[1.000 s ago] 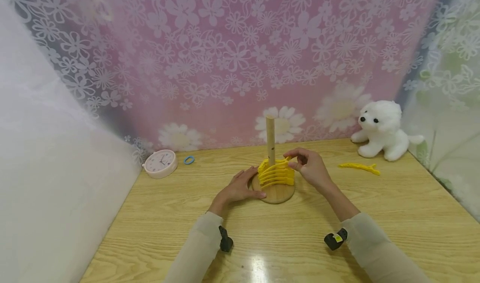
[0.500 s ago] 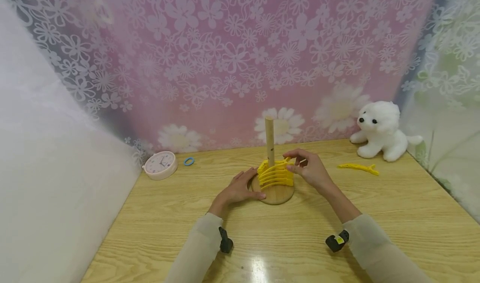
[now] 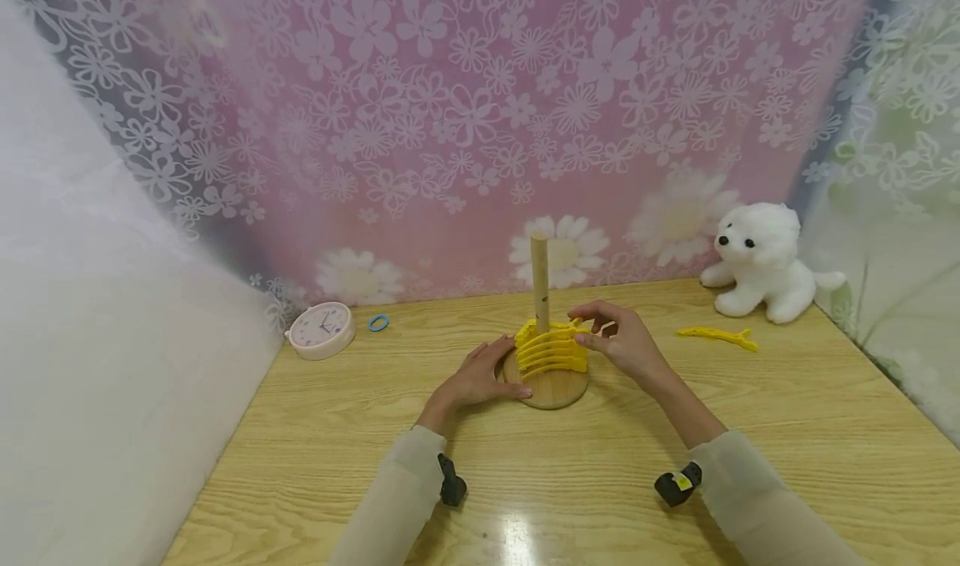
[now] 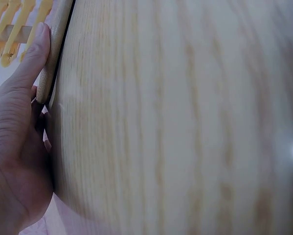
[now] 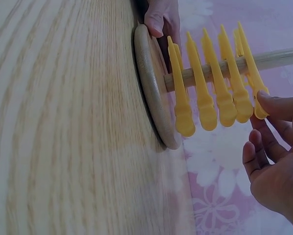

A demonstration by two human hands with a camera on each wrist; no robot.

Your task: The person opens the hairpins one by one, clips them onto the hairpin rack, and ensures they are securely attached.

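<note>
A wooden stand has a round base (image 3: 551, 391) and an upright post (image 3: 540, 283). Several long, curved yellow clips (image 3: 551, 353) are stacked on the post, their two arms passing either side of it. My left hand (image 3: 476, 376) holds the left edge of the base, thumb on top in the left wrist view. With thumb and fingers, my right hand (image 3: 626, 345) pinches the end of the topmost yellow clip (image 5: 251, 68), which leans across the post in the right wrist view. Another yellow clip (image 3: 717, 336) with a forked end lies on the table to the right.
A pale pink round clock (image 3: 321, 330) and a blue ring (image 3: 378, 323) are at the back left of the wood-grain table (image 3: 337, 466). At the back right sits a white plush dog (image 3: 761, 257). A pink floral curtain (image 3: 465, 132) hangs behind the table.
The topmost clip has levelled slightly towards the stack, still pinched by my right hand, which has shifted a little to the right. My left hand stays on the base.
</note>
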